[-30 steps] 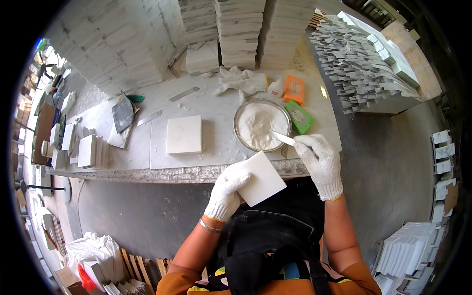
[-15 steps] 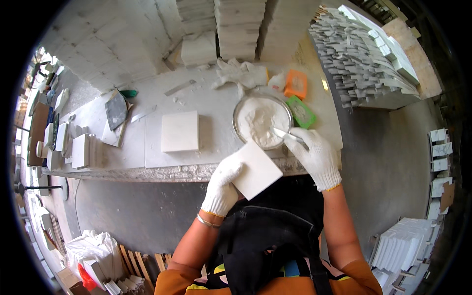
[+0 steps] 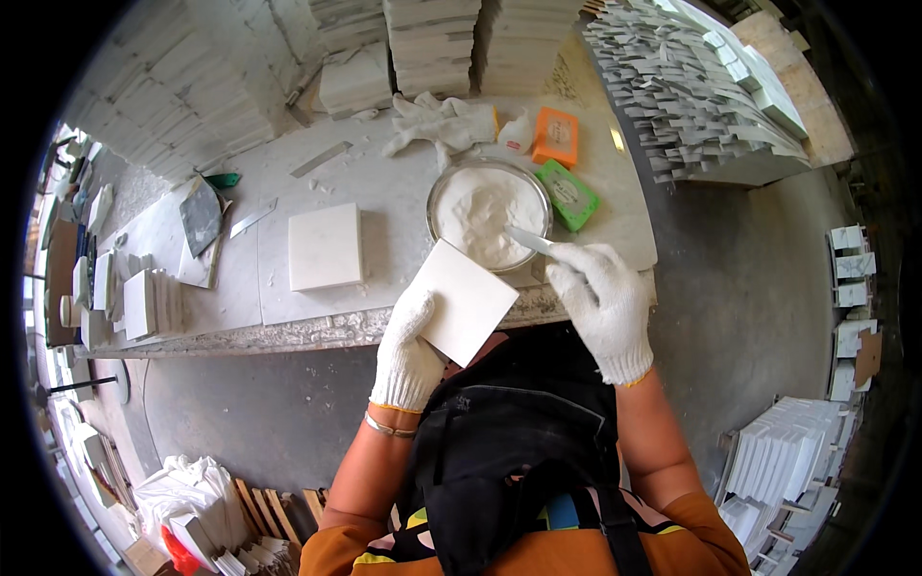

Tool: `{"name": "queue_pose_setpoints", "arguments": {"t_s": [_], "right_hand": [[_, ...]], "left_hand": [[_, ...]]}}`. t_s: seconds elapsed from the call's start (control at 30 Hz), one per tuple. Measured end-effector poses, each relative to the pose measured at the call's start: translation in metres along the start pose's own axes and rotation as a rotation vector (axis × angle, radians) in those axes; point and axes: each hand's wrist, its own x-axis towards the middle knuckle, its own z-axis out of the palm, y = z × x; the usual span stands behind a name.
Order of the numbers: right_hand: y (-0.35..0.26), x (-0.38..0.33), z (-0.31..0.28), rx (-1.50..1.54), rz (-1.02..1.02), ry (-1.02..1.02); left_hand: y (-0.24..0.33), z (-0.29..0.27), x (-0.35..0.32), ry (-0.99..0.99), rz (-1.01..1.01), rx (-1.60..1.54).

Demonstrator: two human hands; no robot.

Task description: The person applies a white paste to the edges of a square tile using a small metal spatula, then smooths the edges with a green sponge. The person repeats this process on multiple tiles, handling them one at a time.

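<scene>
My left hand (image 3: 406,353), in a white knit glove, grips a square white tile (image 3: 468,305) by its left edge, tilted just beyond the bench front. In my gloved right hand (image 3: 603,302) is a small putty knife (image 3: 529,240), its blade tip reaching into a round metal bowl (image 3: 434,227) of white powder or paste (image 3: 488,213). Part of the knife's handle is hidden by my fingers. The tile's upper corner comes close to the bowl's near rim. On the bench to the left lies a flat stack of similar white tiles (image 3: 325,247).
Beside the bowl sit a green box (image 3: 567,196), an orange box (image 3: 556,137) and spare white gloves (image 3: 444,126). Metal strips (image 3: 321,159) and a grey stone piece (image 3: 202,219) lie farther left. Tall tile stacks (image 3: 432,48) stand behind; more tiles (image 3: 154,303) stand at the left end.
The view has shifted, so the bench things sit farther left and higher. Both hands keep their holds; the putty knife stays at the bowl's right side.
</scene>
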Motion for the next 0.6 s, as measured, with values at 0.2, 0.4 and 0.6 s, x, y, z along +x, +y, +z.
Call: {"name": "queue_pose_setpoints", "arguments": {"t_s": [0.2,0.4,0.6], "right_hand": [[-0.019,-0.016,0.014,-0.029,-0.243,-0.04],[-0.008,-0.02,0.022,0.066,-0.23,-0.042],[0.014,-0.026,0.001,0.115,0.118,0.106]], "left_hand": [[-0.004,0.015,-0.006,-0.033,-0.024,-0.021],[-0.014,0.019,-0.011,-0.019,-0.061,0.04],[-0.02,0.022,-0.021,0.009,-0.031,0.07]]}}
